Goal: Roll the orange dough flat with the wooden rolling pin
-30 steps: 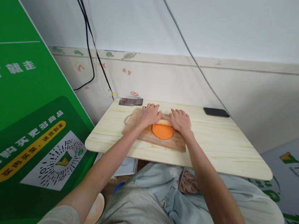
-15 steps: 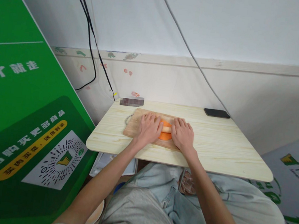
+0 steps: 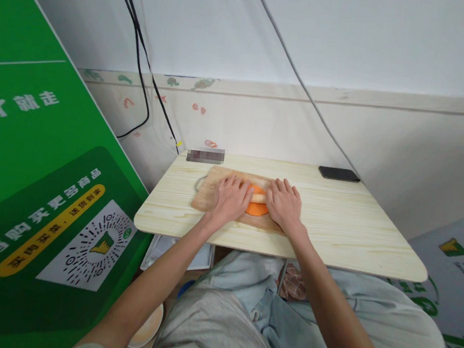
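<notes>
A wooden rolling pin (image 3: 259, 199) lies crosswise over a flat orange piece of dough (image 3: 256, 210), which shows above and below it. My left hand (image 3: 231, 197) covers the pin's left end, fingers curved over it. On the other end rests my right hand (image 3: 283, 203), bent over the pin in the same way. Both palms hide the ends of the pin and the dough's sides. Underneath is a wooden cutting board (image 3: 204, 197) with a metal ring handle (image 3: 199, 182) at its left edge.
The board lies on a pale wood-grain table (image 3: 347, 226) against the wall. A black phone (image 3: 338, 174) is at the back right, a blurred-out object (image 3: 205, 155) at the back left. Cables hang on the left. Below the table's left side stands a bowl (image 3: 148, 329).
The view has shifted very slightly. Both hands keep their place on the rolling pin, and the dough looks the same.
</notes>
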A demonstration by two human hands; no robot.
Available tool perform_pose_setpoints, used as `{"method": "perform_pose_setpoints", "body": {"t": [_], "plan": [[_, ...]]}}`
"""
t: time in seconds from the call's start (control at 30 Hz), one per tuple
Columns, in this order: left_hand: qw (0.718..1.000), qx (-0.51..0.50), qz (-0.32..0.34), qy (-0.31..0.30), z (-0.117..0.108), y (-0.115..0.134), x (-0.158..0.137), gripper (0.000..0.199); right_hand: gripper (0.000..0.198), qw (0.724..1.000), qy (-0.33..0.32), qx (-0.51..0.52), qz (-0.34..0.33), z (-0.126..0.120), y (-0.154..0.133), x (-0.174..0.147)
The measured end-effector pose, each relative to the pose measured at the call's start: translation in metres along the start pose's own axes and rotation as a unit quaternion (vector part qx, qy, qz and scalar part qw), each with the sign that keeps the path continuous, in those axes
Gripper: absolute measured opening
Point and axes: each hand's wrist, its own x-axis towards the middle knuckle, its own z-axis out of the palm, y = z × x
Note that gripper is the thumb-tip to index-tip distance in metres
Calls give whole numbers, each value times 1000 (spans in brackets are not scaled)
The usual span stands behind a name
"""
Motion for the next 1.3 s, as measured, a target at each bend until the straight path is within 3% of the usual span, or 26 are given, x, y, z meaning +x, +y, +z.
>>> {"method": "perform_pose_setpoints", "body": {"t": [0.57,0.9,1.3], "plan": [[996,44,-44,-66,2,-14,39,41,54,987,-152,41,24,1,3,77],[999,24,-30,-14,4,-9,25,37,51,1000,-6,14,13,4,1,36],[999,-20,-24,13,4,-3,20,34,60,999,41,34,9,-5,-8,-25]]}}
